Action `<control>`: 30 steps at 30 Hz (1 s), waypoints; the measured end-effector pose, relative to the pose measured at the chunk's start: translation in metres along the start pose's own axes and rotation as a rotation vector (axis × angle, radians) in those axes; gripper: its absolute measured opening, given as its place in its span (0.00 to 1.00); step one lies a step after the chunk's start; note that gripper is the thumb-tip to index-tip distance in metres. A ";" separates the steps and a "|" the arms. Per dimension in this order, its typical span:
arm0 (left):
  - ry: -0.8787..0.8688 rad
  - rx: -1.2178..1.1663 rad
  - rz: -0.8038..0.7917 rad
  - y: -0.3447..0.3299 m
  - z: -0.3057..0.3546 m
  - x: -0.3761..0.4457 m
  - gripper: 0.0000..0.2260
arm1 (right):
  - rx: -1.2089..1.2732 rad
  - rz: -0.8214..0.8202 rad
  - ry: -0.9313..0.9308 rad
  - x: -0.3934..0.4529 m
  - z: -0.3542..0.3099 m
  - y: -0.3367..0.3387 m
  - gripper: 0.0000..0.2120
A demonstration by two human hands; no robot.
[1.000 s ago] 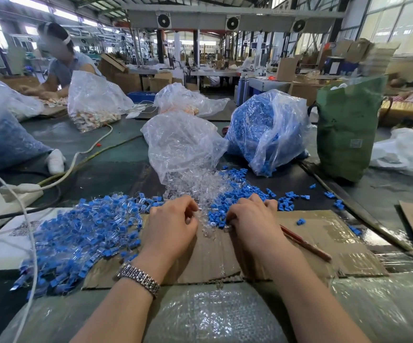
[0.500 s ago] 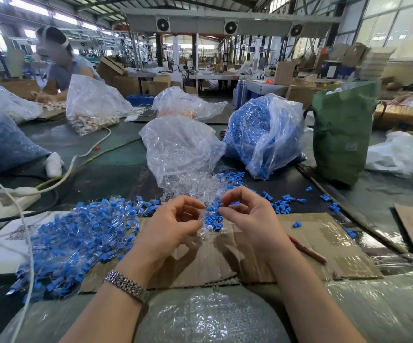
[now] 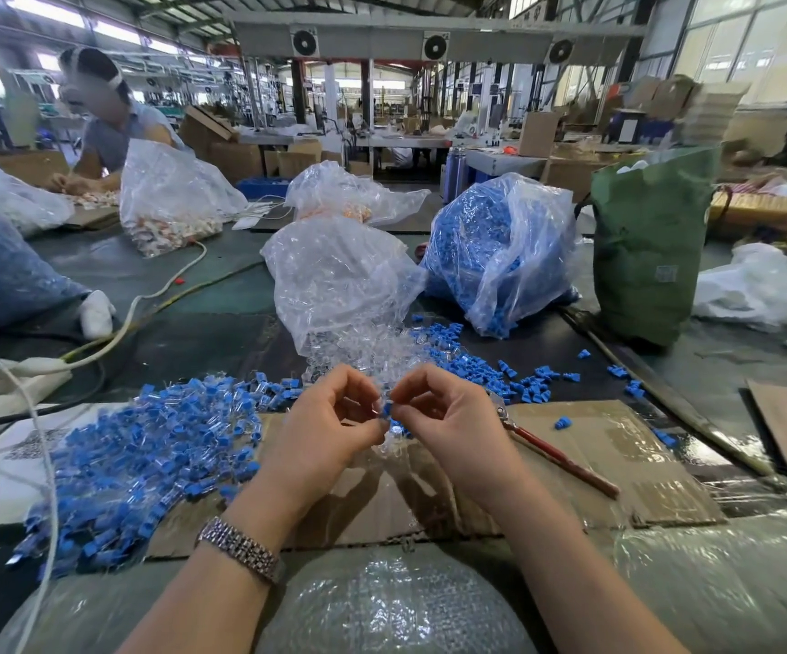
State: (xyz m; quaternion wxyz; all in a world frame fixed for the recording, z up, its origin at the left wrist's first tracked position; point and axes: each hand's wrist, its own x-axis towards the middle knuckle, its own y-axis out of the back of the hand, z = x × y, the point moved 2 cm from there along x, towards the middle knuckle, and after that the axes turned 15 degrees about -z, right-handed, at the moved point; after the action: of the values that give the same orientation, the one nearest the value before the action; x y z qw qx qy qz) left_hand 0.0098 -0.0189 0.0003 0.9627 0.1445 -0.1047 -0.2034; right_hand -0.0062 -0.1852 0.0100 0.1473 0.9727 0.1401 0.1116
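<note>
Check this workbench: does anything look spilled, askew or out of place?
Yes. Small blue plastic caps lie strewn over the dark tabletop beyond the brown cardboard sheet. The crumpled clear plastic bag gapes open, with transparent pieces spilling towards the left hand and right hand, which pinch one blue cap.

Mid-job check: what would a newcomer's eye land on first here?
The left hand and right hand meet at centre, pinching a small blue piece between them. A big heap of blue parts lies to their left; a clear bag and a blue-filled bag stand behind.
</note>
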 end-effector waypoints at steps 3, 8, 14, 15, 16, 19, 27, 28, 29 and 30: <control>-0.017 -0.034 -0.022 0.000 0.000 0.000 0.14 | -0.027 0.007 0.021 -0.001 -0.001 0.001 0.07; 0.001 -0.435 -0.089 0.002 0.003 0.001 0.12 | 0.027 0.032 0.127 -0.002 -0.005 0.006 0.05; 0.042 -0.456 -0.159 0.004 0.005 -0.001 0.10 | -0.059 0.016 0.170 -0.002 -0.005 0.009 0.07; 0.035 -0.449 -0.155 0.004 0.005 -0.001 0.10 | -0.082 0.016 0.172 -0.002 -0.004 0.009 0.07; 0.029 -0.442 -0.154 0.005 0.004 -0.001 0.10 | -0.096 0.014 0.173 -0.003 -0.004 0.009 0.07; 0.012 -0.423 -0.159 0.006 0.001 -0.001 0.09 | -0.122 0.010 0.186 -0.003 -0.004 0.010 0.08; 0.018 -0.439 -0.133 0.006 -0.001 0.001 0.10 | -0.205 0.034 -0.023 -0.005 -0.003 0.028 0.13; 0.023 -0.446 -0.116 0.007 -0.002 0.001 0.10 | -0.374 0.055 -0.153 -0.007 -0.002 0.035 0.19; 0.024 -0.452 -0.101 0.007 -0.002 0.001 0.11 | -0.594 0.057 -0.321 -0.009 0.001 0.042 0.25; 0.020 -0.458 -0.091 0.007 -0.002 0.002 0.11 | -0.788 0.047 -0.501 -0.013 0.003 0.047 0.30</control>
State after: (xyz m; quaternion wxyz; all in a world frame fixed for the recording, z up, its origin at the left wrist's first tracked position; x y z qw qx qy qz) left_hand 0.0145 -0.0131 0.0010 0.9612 -0.0714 -0.0395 -0.2634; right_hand -0.0061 -0.2333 0.0196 0.5320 0.8427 0.0250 -0.0785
